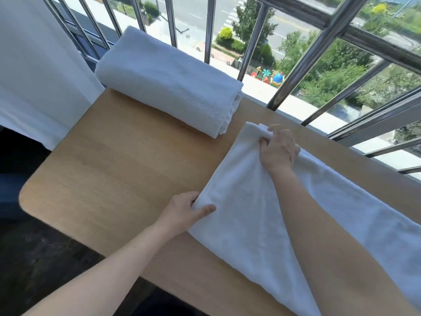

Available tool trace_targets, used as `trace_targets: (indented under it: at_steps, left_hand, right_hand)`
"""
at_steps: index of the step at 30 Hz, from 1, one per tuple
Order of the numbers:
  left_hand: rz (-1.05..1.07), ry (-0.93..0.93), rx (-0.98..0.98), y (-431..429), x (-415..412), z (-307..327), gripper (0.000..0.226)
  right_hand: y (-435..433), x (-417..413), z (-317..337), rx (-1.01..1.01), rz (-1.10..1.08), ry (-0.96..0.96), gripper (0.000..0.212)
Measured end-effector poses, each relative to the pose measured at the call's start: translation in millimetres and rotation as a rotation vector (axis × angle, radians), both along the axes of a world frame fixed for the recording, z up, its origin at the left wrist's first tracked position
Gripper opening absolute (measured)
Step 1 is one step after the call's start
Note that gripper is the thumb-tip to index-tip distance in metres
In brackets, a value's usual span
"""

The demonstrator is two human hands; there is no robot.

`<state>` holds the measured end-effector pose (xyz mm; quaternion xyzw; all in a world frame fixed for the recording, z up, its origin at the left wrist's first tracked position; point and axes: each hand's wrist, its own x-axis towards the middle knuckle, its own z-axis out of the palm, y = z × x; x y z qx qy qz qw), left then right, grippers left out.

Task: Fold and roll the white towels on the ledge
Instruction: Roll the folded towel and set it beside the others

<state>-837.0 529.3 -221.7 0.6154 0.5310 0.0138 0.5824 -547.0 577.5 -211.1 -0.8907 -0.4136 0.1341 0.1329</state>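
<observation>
Both hands pinch towel end edge, ledge.

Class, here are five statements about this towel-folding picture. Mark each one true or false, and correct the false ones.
1. Both hands grip the flat towel. True: the left hand pinches its near corner, and the right hand grips its far corner.
2. The right hand rests on the rolled towel. False: the rolled towel lies untouched.
3. The rolled towel lies by the railing, apart from the flat towel. True.
4. The ledge is glass. False: the ledge is wood.
5. The flat towel is already rolled up. False: it lies spread along the ledge.
</observation>
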Motion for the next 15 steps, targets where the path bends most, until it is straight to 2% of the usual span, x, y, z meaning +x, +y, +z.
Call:
trace_targets:
  at_steps: [4, 8, 12, 15]
  left_hand:
    - [0.008, 0.0, 0.072, 4, 11, -1, 0.03]
    - [-0.004, 0.068, 0.12, -1, 14, -5, 0.038]
    - [0.105, -0.016, 0.071, -12, -8, -3, 0.025]
    - [0.19, -0.05, 0.024, -21, -26, 0, 0.024]
  right_hand:
    - [-21, 12, -7, -0.072, -0.086, -0.036, 0.045]
    - [-20, 10, -16, 0.023, -0.092, 0.011, 0.031]
    - [-11, -5, -24, 0.138, -0.018, 0.03, 0.02]
    - [-4, -21, -28, 0.206, 0.076, 0.063, 0.018]
